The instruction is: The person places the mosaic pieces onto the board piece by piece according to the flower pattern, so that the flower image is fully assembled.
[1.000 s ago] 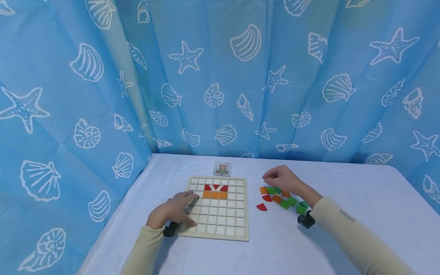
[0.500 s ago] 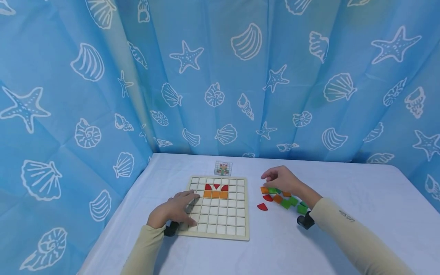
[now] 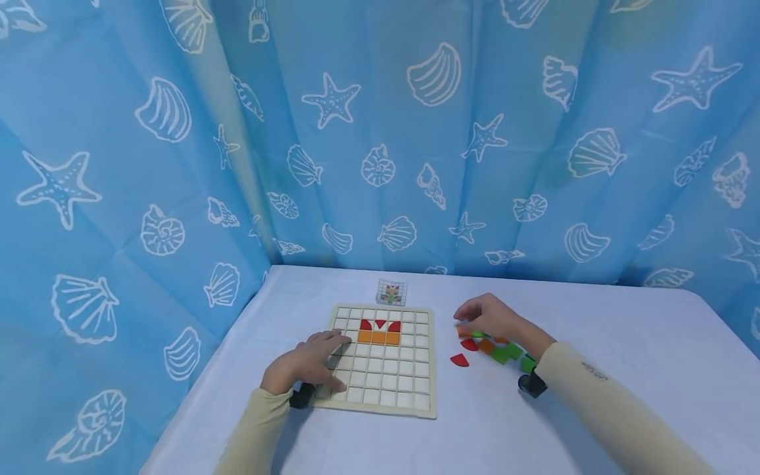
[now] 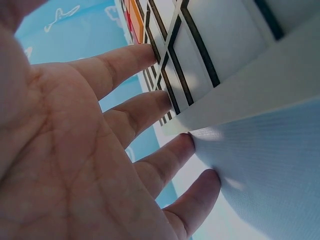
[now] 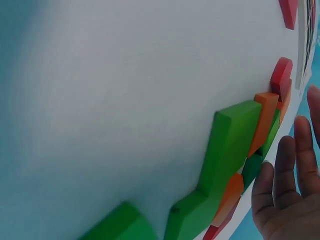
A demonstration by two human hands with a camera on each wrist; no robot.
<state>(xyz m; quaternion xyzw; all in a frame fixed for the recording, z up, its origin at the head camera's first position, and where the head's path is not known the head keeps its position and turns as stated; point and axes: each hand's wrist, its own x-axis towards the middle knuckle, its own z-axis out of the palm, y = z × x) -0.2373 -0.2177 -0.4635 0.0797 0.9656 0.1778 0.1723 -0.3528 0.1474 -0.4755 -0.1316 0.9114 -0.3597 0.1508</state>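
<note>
My left hand point(image 3: 309, 363) rests on the left side of a pale grid board point(image 3: 433, 369), fingers spread. In the left wrist view, two fingertips touch the board's grid and two lie past its edge near the cloth. On the board, a row of orange square tiles point(image 3: 379, 338) sits below red pieces point(image 3: 394, 326). My right hand point(image 3: 489, 315) is lowered over the loose tiles, its fingertips at an orange tile point(image 3: 462, 332). Whether they touch it is unclear. The right wrist view shows its outer fingers fairly straight beside the pile; the thumb is not visible there.
A small pattern card point(image 3: 392, 293) lies behind the board. Loose green tiles point(image 3: 500, 355) and a red quarter-round piece point(image 3: 460, 360) lie right of the board on the white cloth point(image 3: 475, 422). A blue shell-print curtain point(image 3: 362, 198) hangs behind the table.
My right hand has lowered toward the orange tile at the near-left end of the pile. The head view has shifted slightly. My left hand stays in place on the board.
</note>
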